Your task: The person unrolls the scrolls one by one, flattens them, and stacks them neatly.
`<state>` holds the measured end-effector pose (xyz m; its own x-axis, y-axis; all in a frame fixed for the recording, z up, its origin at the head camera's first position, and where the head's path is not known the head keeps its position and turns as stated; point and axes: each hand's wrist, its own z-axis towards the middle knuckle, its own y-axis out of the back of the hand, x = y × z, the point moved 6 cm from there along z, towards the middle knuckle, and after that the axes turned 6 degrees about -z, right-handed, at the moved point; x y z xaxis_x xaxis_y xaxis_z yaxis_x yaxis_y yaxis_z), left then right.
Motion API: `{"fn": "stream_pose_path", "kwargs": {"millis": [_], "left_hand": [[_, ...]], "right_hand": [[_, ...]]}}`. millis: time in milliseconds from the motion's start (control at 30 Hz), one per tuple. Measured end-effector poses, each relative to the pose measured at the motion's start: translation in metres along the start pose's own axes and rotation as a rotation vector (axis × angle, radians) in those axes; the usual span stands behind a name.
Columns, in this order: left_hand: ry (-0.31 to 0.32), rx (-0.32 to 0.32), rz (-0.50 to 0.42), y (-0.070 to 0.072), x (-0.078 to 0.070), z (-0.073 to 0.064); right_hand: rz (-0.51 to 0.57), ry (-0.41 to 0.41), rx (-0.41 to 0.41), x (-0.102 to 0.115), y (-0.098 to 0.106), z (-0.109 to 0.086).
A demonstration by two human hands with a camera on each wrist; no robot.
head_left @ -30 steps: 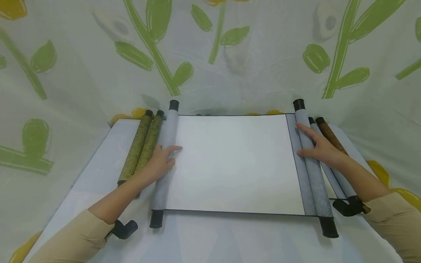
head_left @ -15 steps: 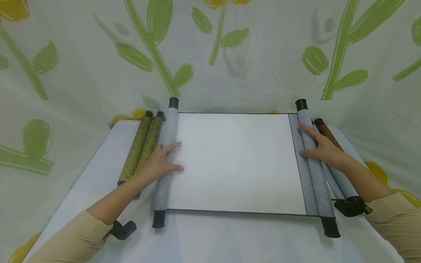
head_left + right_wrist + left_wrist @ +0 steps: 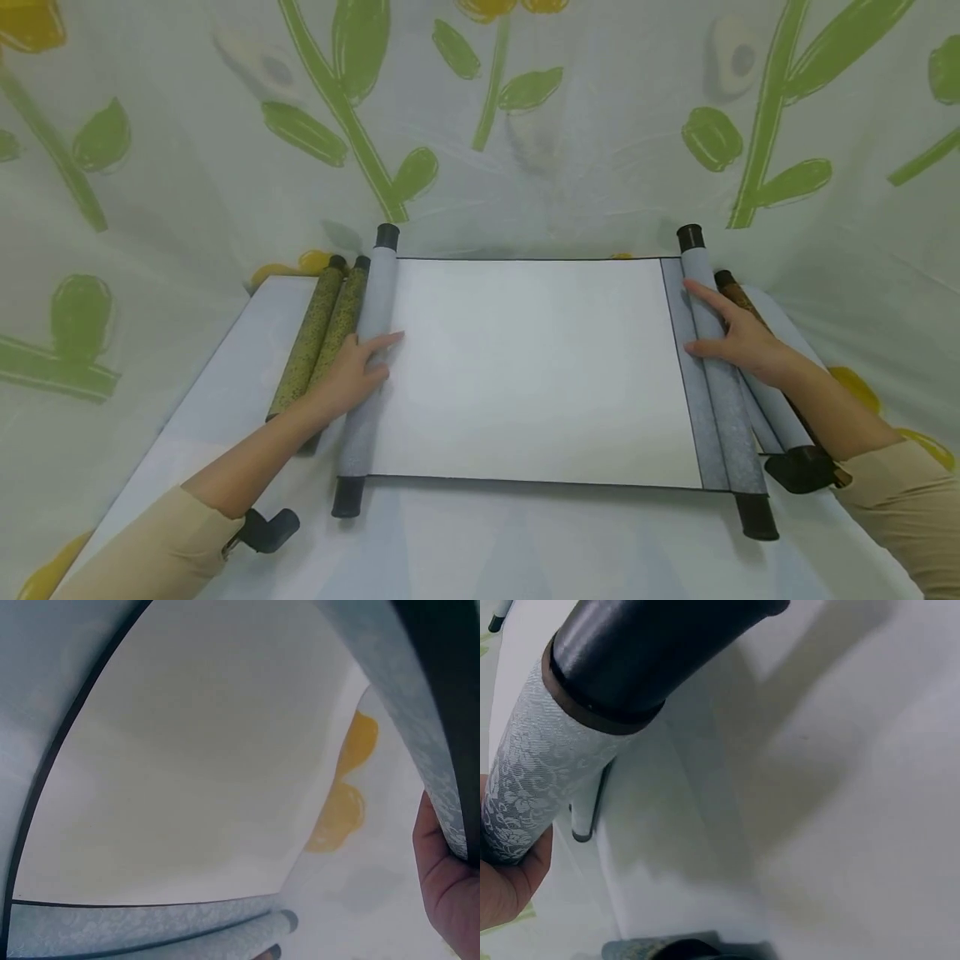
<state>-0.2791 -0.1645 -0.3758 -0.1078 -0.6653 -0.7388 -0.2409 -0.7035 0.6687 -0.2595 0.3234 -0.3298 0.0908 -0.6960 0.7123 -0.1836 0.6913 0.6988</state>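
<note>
A hanging scroll lies partly unrolled in the head view, its blank white paper (image 3: 532,367) bordered by grey-blue brocade. My left hand (image 3: 351,371) holds the left roll (image 3: 378,292), thumb and index finger reaching over it toward the paper. In the left wrist view that hand (image 3: 514,881) curls round the brocade roll, near a black roller end (image 3: 645,660). My right hand (image 3: 738,342) grips the right roll (image 3: 723,417) from its outer side, thumb and index finger spread along it. In the right wrist view, fingers of the right hand (image 3: 454,889) wrap under a brocade roll.
Two green-gold patterned scrolls (image 3: 307,342) lie side by side at the left. Beyond the right roll lie a brown patterned scroll (image 3: 738,296) and a grey-blue roll (image 3: 783,417), partly covered by the right arm. A leaf-printed sheet (image 3: 600,200) hangs behind the white table (image 3: 450,550).
My left thumb spread off the roll and came back in. The left roll shifted slightly left and the right roll slightly right, both hands moving along, so a little more paper shows.
</note>
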Motion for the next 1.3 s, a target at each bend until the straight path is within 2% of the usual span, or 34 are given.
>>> {"fn": "stream_pose_path", "kwargs": {"millis": [167,500,1000,1300], "left_hand": [[-0.005,0.009,0.002,0.000,0.006,-0.004],[0.059,0.001,-0.014,0.004,0.007,-0.001],[-0.025,-0.026,0.041,0.011,0.005,-0.004],[0.003,-0.017,0.018,0.012,0.010,-0.003]], "right_hand": [[-0.001,-0.003,0.011,-0.001,-0.001,0.002],[-0.020,-0.016,0.019,-0.001,-0.001,0.004],[0.010,-0.001,0.000,-0.010,0.003,0.003],[0.009,0.017,-0.003,-0.008,0.003,0.002]]}}
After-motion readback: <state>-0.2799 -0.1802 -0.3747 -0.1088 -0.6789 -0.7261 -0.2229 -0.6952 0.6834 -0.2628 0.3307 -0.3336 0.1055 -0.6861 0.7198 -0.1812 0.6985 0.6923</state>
